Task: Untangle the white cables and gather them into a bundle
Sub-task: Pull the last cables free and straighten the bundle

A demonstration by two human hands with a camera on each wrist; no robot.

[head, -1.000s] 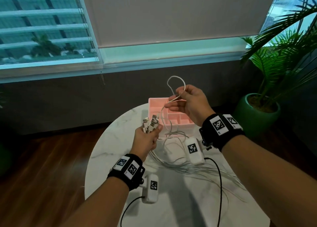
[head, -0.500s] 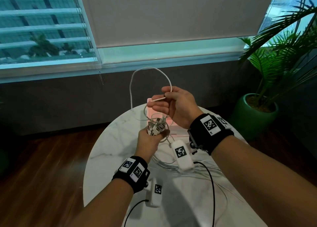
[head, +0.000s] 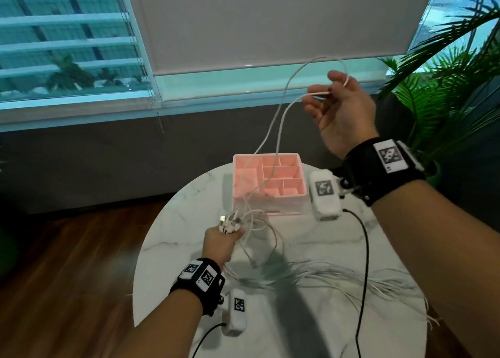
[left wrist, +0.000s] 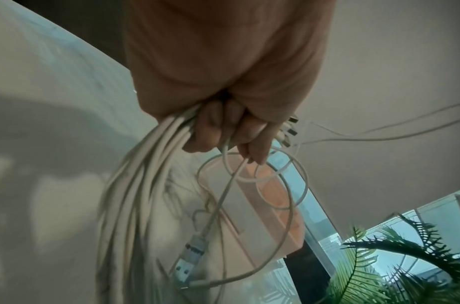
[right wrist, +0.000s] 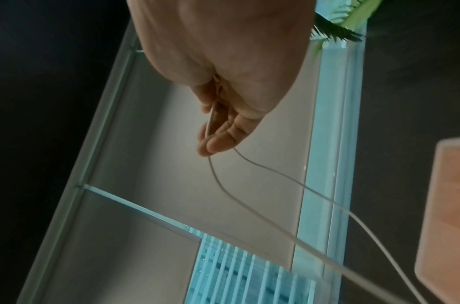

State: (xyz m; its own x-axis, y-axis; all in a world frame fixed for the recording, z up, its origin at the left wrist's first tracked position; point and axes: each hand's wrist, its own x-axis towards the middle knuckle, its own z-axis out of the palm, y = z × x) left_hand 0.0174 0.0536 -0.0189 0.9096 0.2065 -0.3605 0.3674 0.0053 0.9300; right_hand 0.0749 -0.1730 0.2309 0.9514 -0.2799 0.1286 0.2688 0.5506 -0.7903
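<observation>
My left hand [head: 221, 240] grips a bunch of white cables [left wrist: 135, 185] just below their plugs [head: 230, 221], low over the round marble table [head: 324, 238]. The cables' long tails [head: 338, 276] trail right across the tabletop. One loose USB plug [left wrist: 185, 261] dangles under the fist. My right hand [head: 338, 106] is raised high at the right and pinches a loop of a single white cable [head: 281, 116]. That cable runs down over the pink box [head: 243, 179] to the left fist. In the right wrist view the cable [right wrist: 223, 185] passes between thumb and fingers [right wrist: 218, 142].
The pink compartment box stands at the table's far side. A potted palm [head: 446, 92] is at the right, close to the raised hand. A window sill [head: 243, 78] and dark wall lie behind. Black sensor leads [head: 364, 263] hang from both wrists over the table.
My right hand has risen and swung right, drawing the single cable's loop out long. The left fist with the plugs has dropped lower over the table.
</observation>
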